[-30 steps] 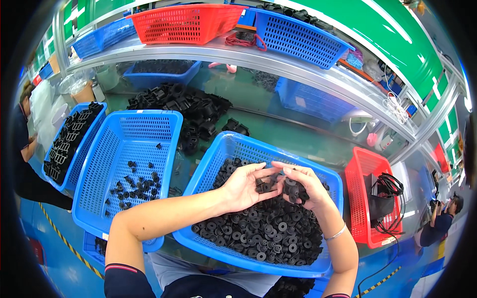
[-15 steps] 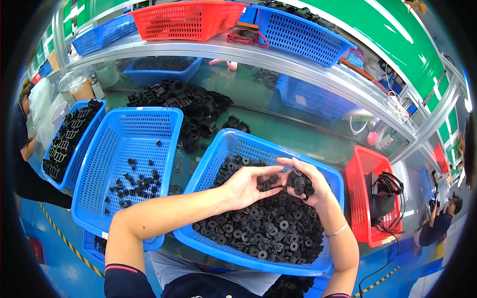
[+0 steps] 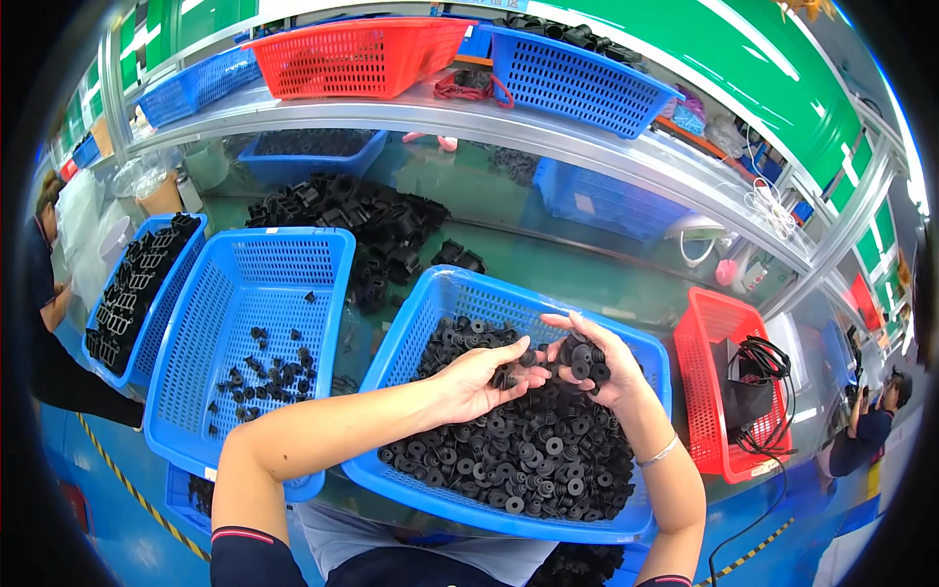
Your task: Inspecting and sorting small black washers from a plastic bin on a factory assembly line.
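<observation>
Above a blue basket (image 3: 396, 333) full of small black round rubber-like parts with centre holes (image 3: 528, 455), both my hands are close together. My right hand (image 3: 618, 370) is curled around several of these black parts (image 3: 585, 362), which show in its palm. Opposite it, my left hand (image 3: 479, 382) has its fingers bent around one or more black parts (image 3: 506, 376); the exact number is hidden. The fingertips of the two hands nearly meet. To the left, a second blue basket (image 3: 186, 362) holds a loose scatter of small black parts (image 3: 279, 377).
Black moulded pieces (image 3: 362, 220) are heaped behind the baskets. A red basket (image 3: 699, 391) with a black cable stands at the right. A metal shelf (image 3: 411, 117) crosses above, carrying red and blue baskets. Another person (image 3: 44, 303) is at far left, another (image 3: 866, 430) at far right.
My left fingers have shifted and closed more around the black parts. My right hand stays nearly in place, still full. The view has tilted slightly, so the shelf sits lower.
</observation>
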Motion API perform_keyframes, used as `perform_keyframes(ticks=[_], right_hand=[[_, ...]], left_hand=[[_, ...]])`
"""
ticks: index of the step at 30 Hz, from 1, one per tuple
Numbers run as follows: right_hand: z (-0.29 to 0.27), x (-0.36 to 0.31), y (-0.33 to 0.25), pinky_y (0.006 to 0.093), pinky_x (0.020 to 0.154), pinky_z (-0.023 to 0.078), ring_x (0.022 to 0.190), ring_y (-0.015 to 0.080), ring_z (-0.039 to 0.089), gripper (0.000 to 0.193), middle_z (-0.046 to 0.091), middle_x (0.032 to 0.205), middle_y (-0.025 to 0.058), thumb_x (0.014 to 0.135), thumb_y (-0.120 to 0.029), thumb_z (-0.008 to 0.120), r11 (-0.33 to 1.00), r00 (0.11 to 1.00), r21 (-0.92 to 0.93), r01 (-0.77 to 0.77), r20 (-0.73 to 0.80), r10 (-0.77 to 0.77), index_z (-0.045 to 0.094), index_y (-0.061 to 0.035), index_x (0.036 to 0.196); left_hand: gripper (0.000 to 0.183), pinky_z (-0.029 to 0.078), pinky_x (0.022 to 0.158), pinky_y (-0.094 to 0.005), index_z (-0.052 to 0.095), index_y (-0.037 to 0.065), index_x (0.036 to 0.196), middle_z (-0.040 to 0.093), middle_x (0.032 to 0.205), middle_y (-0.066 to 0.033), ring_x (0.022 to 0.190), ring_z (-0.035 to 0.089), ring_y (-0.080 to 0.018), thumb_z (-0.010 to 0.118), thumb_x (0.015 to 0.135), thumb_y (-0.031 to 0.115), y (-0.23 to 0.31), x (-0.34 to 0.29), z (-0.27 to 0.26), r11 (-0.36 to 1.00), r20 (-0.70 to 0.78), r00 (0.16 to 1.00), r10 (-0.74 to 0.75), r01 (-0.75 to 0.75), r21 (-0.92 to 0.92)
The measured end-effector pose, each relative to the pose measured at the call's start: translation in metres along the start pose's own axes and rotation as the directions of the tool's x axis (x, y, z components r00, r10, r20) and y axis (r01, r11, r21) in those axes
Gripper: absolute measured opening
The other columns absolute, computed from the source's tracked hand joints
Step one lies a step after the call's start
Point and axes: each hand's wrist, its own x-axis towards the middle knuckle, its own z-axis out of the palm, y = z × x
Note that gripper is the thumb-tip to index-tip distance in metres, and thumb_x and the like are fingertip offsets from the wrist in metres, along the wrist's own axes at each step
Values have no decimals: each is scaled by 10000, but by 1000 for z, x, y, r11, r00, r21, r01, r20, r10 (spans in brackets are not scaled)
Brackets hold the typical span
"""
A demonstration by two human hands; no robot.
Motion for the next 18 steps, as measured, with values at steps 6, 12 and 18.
perform_keyframes(ticks=[6, 12, 18], right_hand=[[1, 0, 1, 192, 326, 322, 488, 131, 534, 482, 620, 781, 114, 916, -400, 508, 1000, 1000, -7, -4, 13, 4, 518, -24, 1219], [3, 0, 3, 189, 327, 338, 494, 132, 555, 469, 622, 770, 110, 911, -411, 514, 999, 1000, -45, -20, 7, 20, 547, -38, 1193], [3, 2, 4, 186, 329, 336, 498, 129, 561, 469, 625, 761, 103, 901, -425, 526, 994, 999, -96, -42, -22, 40, 570, -40, 1165]], left_hand=[[454, 445, 520, -154, 555, 47, 908, 570, 772, -45, 618, 530, -75, 625, 824, 488, -1, 2, -5, 998, -57, 997, -46, 49, 38], [460, 319, 410, -168, 489, 98, 730, 500, 660, -9, 495, 441, -71, 605, 822, 534, 1, -3, 0, 995, -43, 997, -67, 70, 66], [489, 360, 475, -193, 534, 95, 735, 532, 663, -7, 539, 477, -94, 568, 828, 574, 1, -6, 3, 974, -103, 994, 29, -5, 228]])
